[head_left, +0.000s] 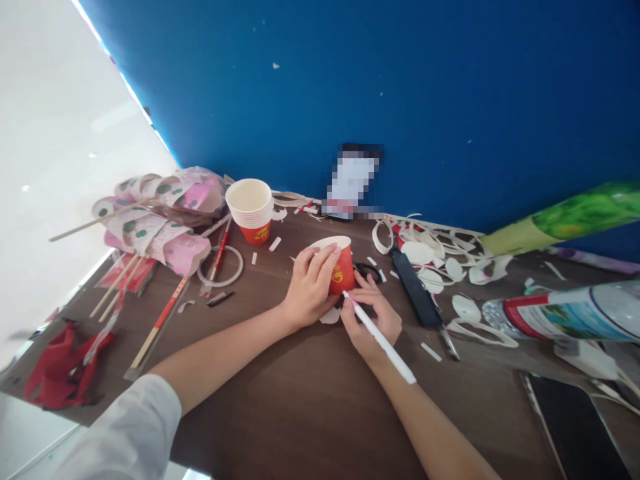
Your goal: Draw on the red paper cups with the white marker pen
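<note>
A red paper cup [343, 268] with yellow lettering stands slightly tilted on the brown table. My left hand [311, 283] wraps round its left side, the fingers over the upper wall near the white rim. In my right hand [373, 319] is a white marker pen [385, 343], pinched near its tip. The tip points at the lower wall of the cup and seems to touch it. Below the hands lies a white paper scrap [330, 315]. Black scissor handles [367, 271] show partly behind the right hand.
Stacked paper cups [250, 207] stand back left, beside pink paper crafts [160, 233] on sticks. White paper cutouts [425, 257], a black tool [417, 290] and a plastic bottle [560, 312] lie right. One phone [575, 420] lies front right; another [353, 179] leans on the blue partition [310, 87].
</note>
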The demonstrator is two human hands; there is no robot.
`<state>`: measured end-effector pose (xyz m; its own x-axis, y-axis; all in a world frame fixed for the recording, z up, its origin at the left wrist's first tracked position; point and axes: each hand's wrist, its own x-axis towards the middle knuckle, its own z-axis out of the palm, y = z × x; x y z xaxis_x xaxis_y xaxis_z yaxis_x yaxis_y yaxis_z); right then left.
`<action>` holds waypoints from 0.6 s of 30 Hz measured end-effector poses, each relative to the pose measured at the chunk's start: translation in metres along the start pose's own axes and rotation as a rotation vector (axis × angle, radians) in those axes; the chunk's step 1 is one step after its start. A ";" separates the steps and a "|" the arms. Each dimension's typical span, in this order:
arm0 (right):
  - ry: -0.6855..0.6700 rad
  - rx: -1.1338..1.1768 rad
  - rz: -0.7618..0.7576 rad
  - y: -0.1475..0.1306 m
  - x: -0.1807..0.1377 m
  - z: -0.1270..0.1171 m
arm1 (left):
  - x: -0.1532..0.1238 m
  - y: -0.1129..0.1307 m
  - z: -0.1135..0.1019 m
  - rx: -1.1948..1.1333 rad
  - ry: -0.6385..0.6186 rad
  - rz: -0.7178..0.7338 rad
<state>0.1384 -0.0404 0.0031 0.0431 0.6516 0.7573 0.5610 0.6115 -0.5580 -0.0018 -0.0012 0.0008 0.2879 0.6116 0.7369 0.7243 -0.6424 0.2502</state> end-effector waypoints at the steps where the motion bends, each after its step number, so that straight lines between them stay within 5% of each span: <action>1: -0.002 -0.002 0.002 0.000 0.000 0.000 | 0.000 0.000 0.000 0.000 0.001 0.000; 18: 0.067 0.086 0.137 -0.007 0.008 0.000 | -0.001 -0.001 0.001 -0.026 -0.026 -0.026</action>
<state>0.1350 -0.0399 0.0135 0.1709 0.7020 0.6914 0.4737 0.5568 -0.6823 -0.0023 -0.0014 -0.0006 0.2862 0.6397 0.7133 0.7154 -0.6379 0.2850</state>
